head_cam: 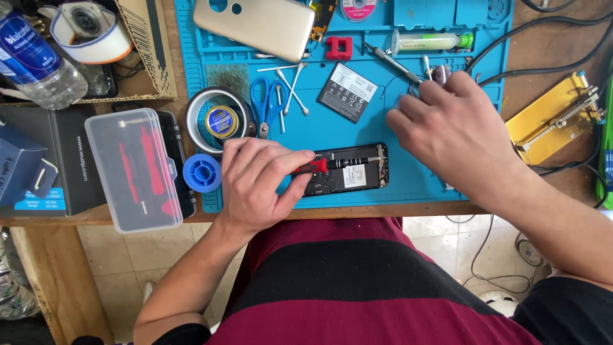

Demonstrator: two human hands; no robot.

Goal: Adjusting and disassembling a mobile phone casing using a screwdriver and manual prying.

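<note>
My left hand (pixel 258 182) grips a small screwdriver (pixel 332 164) with a red and black handle, its shaft lying across an opened black phone (pixel 357 176) near the front edge of the blue repair mat (pixel 415 147). My right hand (pixel 450 128) hovers over the mat to the right of the phone, fingers curled near small metal tools at the mat's upper right; whether it holds anything is hidden. A loose phone battery (pixel 348 91) lies above the phone. A gold phone back cover (pixel 258 25) rests at the mat's far side.
Blue scissors (pixel 267 102), cotton swabs, tape rolls (pixel 217 118), a blue spool (pixel 202 172) and a syringe tube (pixel 428 41) lie on the mat. A clear plastic case (pixel 134 169), dark boxes and a bottle (pixel 35 57) stand left. A yellow metal holder (pixel 552 118) and cables sit right.
</note>
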